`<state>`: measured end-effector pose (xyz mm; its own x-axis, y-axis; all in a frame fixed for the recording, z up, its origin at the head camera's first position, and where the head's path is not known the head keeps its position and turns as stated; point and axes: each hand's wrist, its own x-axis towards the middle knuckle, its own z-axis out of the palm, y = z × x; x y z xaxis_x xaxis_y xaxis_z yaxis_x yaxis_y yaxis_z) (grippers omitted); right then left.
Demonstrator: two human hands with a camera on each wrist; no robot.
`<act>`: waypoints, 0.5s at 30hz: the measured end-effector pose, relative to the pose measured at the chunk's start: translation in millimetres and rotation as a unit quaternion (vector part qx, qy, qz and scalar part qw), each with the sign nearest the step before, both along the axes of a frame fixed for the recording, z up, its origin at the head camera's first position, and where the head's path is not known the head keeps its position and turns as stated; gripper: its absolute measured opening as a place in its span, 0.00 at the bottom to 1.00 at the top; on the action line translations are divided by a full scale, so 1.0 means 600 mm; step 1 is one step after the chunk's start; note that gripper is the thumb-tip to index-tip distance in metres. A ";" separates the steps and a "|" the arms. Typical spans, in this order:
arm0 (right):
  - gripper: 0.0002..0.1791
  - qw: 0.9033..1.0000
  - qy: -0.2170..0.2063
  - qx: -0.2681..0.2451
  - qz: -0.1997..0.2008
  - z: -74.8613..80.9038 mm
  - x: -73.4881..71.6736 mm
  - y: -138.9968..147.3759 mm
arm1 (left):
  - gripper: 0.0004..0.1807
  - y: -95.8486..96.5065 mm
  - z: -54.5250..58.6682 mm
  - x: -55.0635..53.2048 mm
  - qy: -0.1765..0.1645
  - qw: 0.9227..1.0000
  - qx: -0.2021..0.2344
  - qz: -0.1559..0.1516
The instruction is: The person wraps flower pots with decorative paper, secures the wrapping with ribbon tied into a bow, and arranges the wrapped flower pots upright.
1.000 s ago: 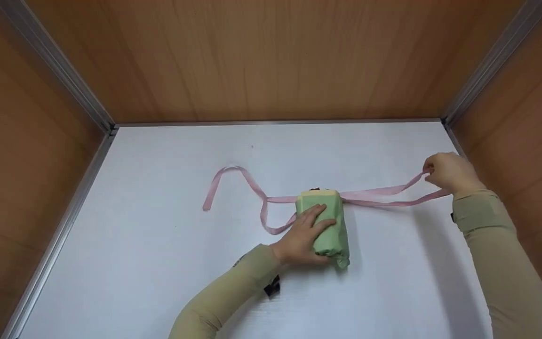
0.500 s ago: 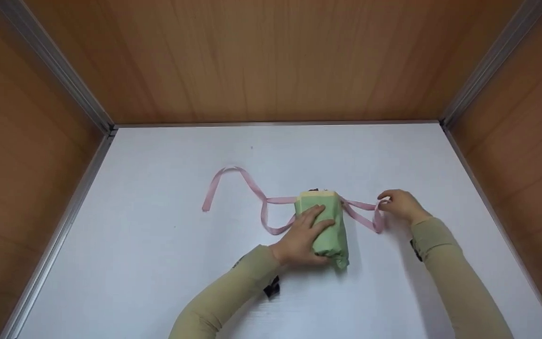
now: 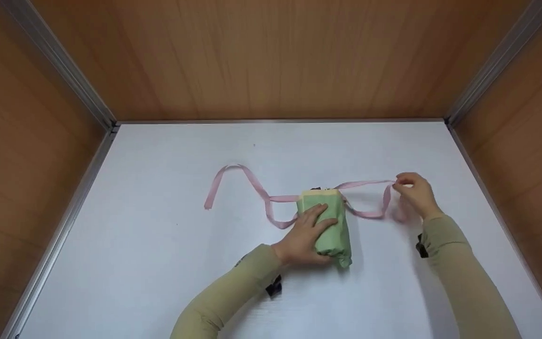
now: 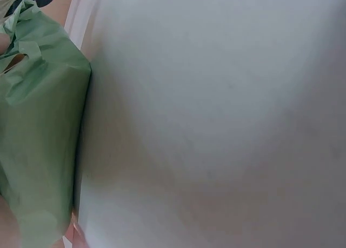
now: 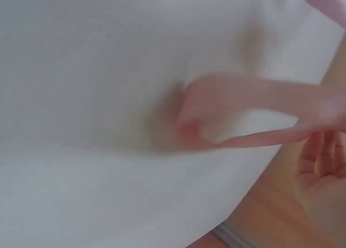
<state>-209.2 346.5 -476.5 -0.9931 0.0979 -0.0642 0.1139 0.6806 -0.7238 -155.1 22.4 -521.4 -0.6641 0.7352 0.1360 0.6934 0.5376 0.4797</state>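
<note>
A green paper-wrapped package with a pale yellow band at its far end lies on the white table. My left hand rests across it, fingers spread and pressing on the paper. Under the package runs a pink ribbon, coming out on both sides. My right hand pinches the ribbon between thumb and fingertips, to the right of the package, and a loop hangs from the pinch. In the right wrist view the dangling ribbon is close and blurred. The left wrist view shows the crumpled green wrap at its left edge.
The ribbon's other end lies in a curve on the table to the left. Wooden panels with grey metal edging enclose the table at the back and sides. Something small and dark shows at the package's far end.
My right hand has come in from the far right toward the package, then shifted slightly back and up, so the ribbon now sags in a loop. My left hand has stayed on the package.
</note>
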 end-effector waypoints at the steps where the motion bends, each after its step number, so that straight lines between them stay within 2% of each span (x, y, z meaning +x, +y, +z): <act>1: 0.14 1.000 0.020 -0.013 -0.013 0.011 -0.001 0.006 | 0.47 0.000 0.000 0.000 0.000 1.000 0.001 -0.001; 4: 0.13 0.996 0.062 -0.061 -0.036 0.043 0.002 0.021 | 0.47 0.001 0.001 0.001 -0.003 1.000 0.003 -0.003; 5: 0.11 0.991 0.070 -0.103 -0.041 0.052 0.004 0.026 | 0.47 0.002 0.002 0.001 -0.004 1.000 0.003 -0.004; 6: 0.09 0.982 0.079 -0.165 -0.041 0.061 0.007 0.030 | 0.47 0.002 0.002 0.001 -0.004 1.000 0.004 -0.004; 7: 0.08 0.967 0.086 -0.237 -0.039 0.069 0.009 0.034 | 0.48 0.002 0.002 0.000 -0.003 1.000 0.004 -0.004; 9: 0.08 0.923 0.095 -0.372 -0.029 0.081 0.012 0.039 | 0.48 0.002 0.003 -0.001 -0.007 1.000 0.004 -0.002; 11: 0.10 0.884 0.088 -0.459 -0.006 0.087 0.014 0.042 | 0.48 0.002 0.003 -0.002 -0.013 1.000 0.004 -0.001; 12: 0.12 0.875 0.084 -0.477 0.009 0.088 0.015 0.041 | 0.48 0.001 0.003 -0.002 -0.015 1.000 0.003 0.000; 14: 0.13 0.883 0.072 -0.464 0.030 0.088 0.014 0.038 | 0.48 0.001 0.003 -0.003 -0.017 1.000 0.003 -0.001; 15: 0.14 0.891 0.068 -0.447 0.038 0.087 0.013 0.037 | 0.48 0.001 0.002 -0.003 -0.015 1.000 0.003 -0.001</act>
